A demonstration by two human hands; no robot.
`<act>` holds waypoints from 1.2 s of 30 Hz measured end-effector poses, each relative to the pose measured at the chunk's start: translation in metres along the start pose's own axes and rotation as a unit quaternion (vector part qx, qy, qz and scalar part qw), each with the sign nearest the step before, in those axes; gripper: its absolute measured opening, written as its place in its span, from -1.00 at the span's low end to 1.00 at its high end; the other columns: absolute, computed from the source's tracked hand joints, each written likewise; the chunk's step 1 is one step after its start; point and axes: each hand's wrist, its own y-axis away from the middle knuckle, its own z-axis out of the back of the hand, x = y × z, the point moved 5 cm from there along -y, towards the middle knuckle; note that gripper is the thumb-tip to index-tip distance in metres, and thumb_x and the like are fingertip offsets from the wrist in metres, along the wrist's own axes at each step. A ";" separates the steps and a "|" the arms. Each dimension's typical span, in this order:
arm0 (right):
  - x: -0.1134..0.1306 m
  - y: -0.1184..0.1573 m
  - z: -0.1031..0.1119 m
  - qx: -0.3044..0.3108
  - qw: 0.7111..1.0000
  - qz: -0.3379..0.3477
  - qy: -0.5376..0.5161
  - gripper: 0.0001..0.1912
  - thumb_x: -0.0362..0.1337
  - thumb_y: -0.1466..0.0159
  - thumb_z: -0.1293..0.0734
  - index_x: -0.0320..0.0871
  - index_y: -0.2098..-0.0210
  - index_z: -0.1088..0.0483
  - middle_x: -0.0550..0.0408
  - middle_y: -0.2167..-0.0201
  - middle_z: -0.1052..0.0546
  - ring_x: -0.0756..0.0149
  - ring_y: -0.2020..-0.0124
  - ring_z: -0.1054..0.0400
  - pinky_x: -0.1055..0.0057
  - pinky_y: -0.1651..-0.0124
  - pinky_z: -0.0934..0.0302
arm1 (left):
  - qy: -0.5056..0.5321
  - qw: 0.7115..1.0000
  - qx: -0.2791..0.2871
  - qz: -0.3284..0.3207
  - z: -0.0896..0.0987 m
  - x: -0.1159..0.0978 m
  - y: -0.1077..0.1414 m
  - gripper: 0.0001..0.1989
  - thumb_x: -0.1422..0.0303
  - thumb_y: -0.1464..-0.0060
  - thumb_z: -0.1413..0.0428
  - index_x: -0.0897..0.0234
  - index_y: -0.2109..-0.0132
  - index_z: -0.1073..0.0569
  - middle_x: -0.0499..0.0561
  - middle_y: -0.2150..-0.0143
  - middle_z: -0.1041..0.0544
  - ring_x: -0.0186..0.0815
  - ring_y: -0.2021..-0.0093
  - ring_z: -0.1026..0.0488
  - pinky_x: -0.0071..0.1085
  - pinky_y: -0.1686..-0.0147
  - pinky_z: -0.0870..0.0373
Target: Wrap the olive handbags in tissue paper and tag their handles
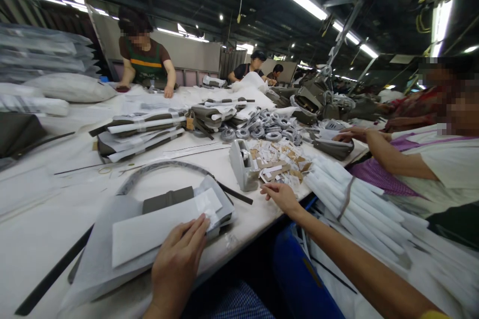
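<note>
A dark grey-brown bag (167,199) lies on the table, partly covered by thin white sheet and a white foam strip (149,233). Its wrapped handle (149,168) arches behind it. My left hand (183,249) rests on the near right end of the strip, fingers stretched out flat over a small clear plastic piece (208,205). Right of the bag, my right hand (279,197) is just in front of a grey tape dispenser (243,165), its fingers bent and close together. Whether anything small is between those fingers cannot be made out.
Tags (277,167) are heaped behind my right hand, with grey rolls (271,126) beyond. Wrapped bags (144,127) lie farther back. Tied white foam tubes (355,199) jut out at the right, above a blue container (299,274). Other people work around the table (37,194).
</note>
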 end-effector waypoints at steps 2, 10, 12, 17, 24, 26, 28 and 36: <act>0.018 0.010 0.008 0.023 0.991 0.096 0.094 -0.88 -0.28 -0.20 -0.38 -0.11 0.31 -0.60 0.14 0.49 -0.59 0.35 0.47 -0.43 0.43 0.20 -0.25 | 0.006 1.000 0.004 0.004 -0.001 0.000 0.000 -0.64 0.42 -0.27 -0.03 0.25 -0.18 -0.42 -0.04 -0.13 -0.53 -0.17 0.00 -0.47 -0.18 -0.02 -0.45; 0.124 0.068 -0.046 0.308 0.772 0.411 0.376 -0.72 -0.18 -0.38 -0.22 0.00 0.16 -0.58 0.02 0.29 -0.61 0.28 0.28 -0.45 0.43 0.24 -0.15 | 0.033 0.998 0.009 0.046 0.003 -0.002 -0.003 -0.66 0.47 -0.23 -0.09 0.23 -0.14 -0.46 0.01 -0.09 -0.56 -0.19 0.03 -0.48 -0.19 -0.01 -0.46; 0.145 0.072 -0.070 0.338 0.716 0.463 0.398 -0.73 -0.13 -0.37 -0.24 -0.03 0.26 -0.57 0.04 0.37 -0.58 0.29 0.35 -0.43 0.42 0.33 -0.08 | 0.039 0.998 0.021 0.055 0.002 -0.002 -0.004 -0.67 0.45 -0.23 -0.10 0.23 -0.13 -0.46 0.03 -0.11 -0.54 -0.19 0.03 -0.47 -0.20 -0.01 -0.46; 0.165 0.063 -0.129 0.383 0.583 0.550 0.459 -0.78 -0.18 -0.30 -0.33 -0.09 0.42 -0.53 0.09 0.47 -0.56 0.33 0.46 -0.37 0.40 0.46 0.09 | 0.018 0.996 0.039 0.074 -0.001 -0.001 -0.002 -0.72 0.40 -0.24 -0.09 0.17 -0.08 -0.48 0.05 -0.19 -0.47 -0.18 0.03 -0.47 -0.19 -0.01 -0.46; 0.161 0.045 -0.181 0.434 0.471 0.551 0.535 -0.84 -0.16 -0.24 -0.38 -0.04 0.41 -0.57 0.10 0.46 -0.61 0.31 0.46 -0.38 0.38 0.49 0.17 | 0.034 0.995 0.018 0.096 0.000 -0.001 -0.002 -0.73 0.44 -0.22 -0.11 0.21 -0.06 -0.48 0.01 -0.03 -0.56 -0.19 0.07 -0.47 -0.19 -0.08 -0.40; 0.159 0.043 -0.193 0.447 0.449 0.540 0.554 -0.83 -0.13 -0.24 -0.39 -0.02 0.40 -0.58 0.09 0.46 -0.61 0.30 0.46 -0.38 0.39 0.50 0.16 | 0.042 0.994 0.008 0.101 0.001 0.000 -0.002 -0.77 0.45 -0.23 -0.09 0.25 -0.02 -0.48 0.00 -0.02 -0.57 -0.20 0.06 -0.47 -0.20 -0.11 -0.38; 0.158 0.039 -0.204 0.448 0.432 0.522 0.583 -0.83 -0.12 -0.22 -0.41 -0.03 0.41 -0.59 0.07 0.49 -0.60 0.30 0.47 -0.39 0.40 0.49 0.14 | 0.041 0.994 0.008 0.102 0.001 0.001 -0.003 -0.77 0.45 -0.24 -0.06 0.25 -0.02 -0.47 0.01 0.00 -0.58 -0.20 0.06 -0.48 -0.22 -0.11 -0.38; 0.166 0.015 -0.231 0.445 0.421 0.498 0.614 -0.66 0.07 -0.04 -0.51 -0.10 0.48 -0.58 0.02 0.55 -0.57 0.25 0.46 -0.39 0.43 0.41 0.01 | 0.038 0.994 -0.001 0.104 0.004 -0.001 -0.005 -0.82 0.45 -0.27 -0.01 0.24 0.06 -0.47 0.02 0.07 -0.59 -0.24 0.15 -0.50 -0.23 -0.07 -0.39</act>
